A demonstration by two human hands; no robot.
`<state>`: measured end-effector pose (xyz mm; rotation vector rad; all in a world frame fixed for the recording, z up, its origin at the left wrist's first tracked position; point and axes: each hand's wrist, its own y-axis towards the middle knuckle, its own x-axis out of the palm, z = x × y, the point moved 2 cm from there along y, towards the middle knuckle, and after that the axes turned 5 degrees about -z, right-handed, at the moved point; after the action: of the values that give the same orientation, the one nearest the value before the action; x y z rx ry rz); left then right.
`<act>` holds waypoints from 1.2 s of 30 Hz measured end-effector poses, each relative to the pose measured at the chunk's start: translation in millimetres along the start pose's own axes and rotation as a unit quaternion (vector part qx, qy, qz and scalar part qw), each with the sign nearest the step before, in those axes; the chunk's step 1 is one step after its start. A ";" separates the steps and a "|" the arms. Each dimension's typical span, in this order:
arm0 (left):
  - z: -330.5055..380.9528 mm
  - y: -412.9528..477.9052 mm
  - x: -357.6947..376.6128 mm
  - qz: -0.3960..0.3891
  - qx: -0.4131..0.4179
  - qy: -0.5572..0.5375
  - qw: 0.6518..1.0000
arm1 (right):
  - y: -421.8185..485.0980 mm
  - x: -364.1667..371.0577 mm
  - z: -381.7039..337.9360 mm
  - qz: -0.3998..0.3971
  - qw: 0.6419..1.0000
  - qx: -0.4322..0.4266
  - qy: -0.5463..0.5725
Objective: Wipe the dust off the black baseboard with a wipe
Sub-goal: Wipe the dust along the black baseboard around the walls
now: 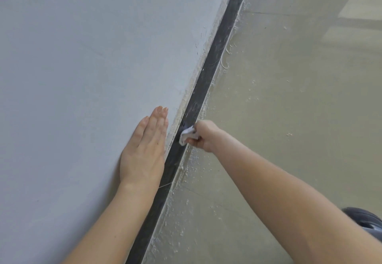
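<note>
Two hands share the job: the right hand [203, 134] curls tightly round a bunched white wipe [187, 135], pressing it onto the black baseboard [208, 77]. Left hand [144, 150] lies flat and open on the wall [82, 57], seemingly for balance. Farther along, dust streaks remain.

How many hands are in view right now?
2. The left hand lies flat on the wall; the right hand grips the wipe against the black baseboard.
</note>
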<state>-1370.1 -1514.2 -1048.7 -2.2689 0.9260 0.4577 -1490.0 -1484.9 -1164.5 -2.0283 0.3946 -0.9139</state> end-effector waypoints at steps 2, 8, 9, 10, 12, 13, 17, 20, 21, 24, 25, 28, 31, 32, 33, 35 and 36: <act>0.1 -0.3 1.2 0.007 0.003 -0.002 1.000 | -3.8 -9.9 -26.3 0.024 0.999 -0.042 -0.022; 2.4 4.8 -0.1 0.001 0.000 -0.012 1.000 | 12.9 -46.9 -82.4 0.119 0.975 -0.157 0.107; 2.9 6.6 -0.3 0.005 -0.003 -0.017 1.000 | 13.1 -52.3 -83.8 0.153 0.967 -0.164 0.117; 3.1 8.4 -0.8 0.009 -0.005 -0.022 1.000 | 14.6 -56.6 -81.0 0.179 0.960 -0.174 0.127; 4.0 10.7 -0.9 0.015 -0.008 -0.024 1.000 | 9.8 -58.6 -62.7 0.207 0.955 -0.182 0.108; 4.7 11.7 -0.2 0.020 -0.010 -0.025 0.999 | 6.0 -55.2 -47.3 0.197 0.964 -0.161 0.078; 6.3 14.5 1.3 0.046 -0.020 -0.022 0.998 | -4.8 -19.9 12.0 0.016 0.997 -0.009 -0.079; 7.1 15.9 0.8 0.056 -0.022 -0.015 0.998 | -6.5 -1.8 10.0 -0.028 0.999 -0.004 -0.036; 7.3 15.7 1.0 0.054 -0.020 -0.016 0.998 | -4.5 -1.6 2.8 -0.016 0.999 -0.013 -0.025; 7.5 15.2 4.2 0.067 -0.012 -0.020 0.997 | -3.6 -10.1 -30.4 0.036 0.998 -0.049 0.003; 7.0 15.4 5.2 0.070 -0.010 -0.023 0.997 | -4.9 -13.8 -41.8 0.051 0.997 -0.065 0.004; 5.3 14.9 3.9 0.054 -0.004 -0.019 0.998 | -13.4 -23.5 -73.8 0.088 0.986 -0.132 0.055; 3.5 14.0 -0.8 0.046 -0.004 -0.022 0.999 | -21.2 -34.6 -97.4 0.139 0.958 -0.200 0.150; 2.4 13.2 -0.6 0.040 -0.007 -0.035 0.999 | -24.9 -38.9 -101.0 0.164 0.953 -0.205 0.153; 0.7 12.8 -3.4 0.036 -0.004 -0.058 0.998 | -29.8 -43.0 -102.3 0.183 0.952 -0.200 0.143; 0.7 14.4 -4.8 0.035 0.002 -0.092 0.995 | -46.1 -42.6 -103.4 0.180 0.965 -0.172 0.087; -0.3 15.9 -8.0 0.030 0.006 -0.096 0.995 | -56.5 -39.3 -105.9 0.171 0.972 -0.157 0.036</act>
<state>-1387.1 -1519.2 -1051.1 -2.1460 0.8964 0.6818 -1597.1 -1490.6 -1097.8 -2.1181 0.9497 -0.7458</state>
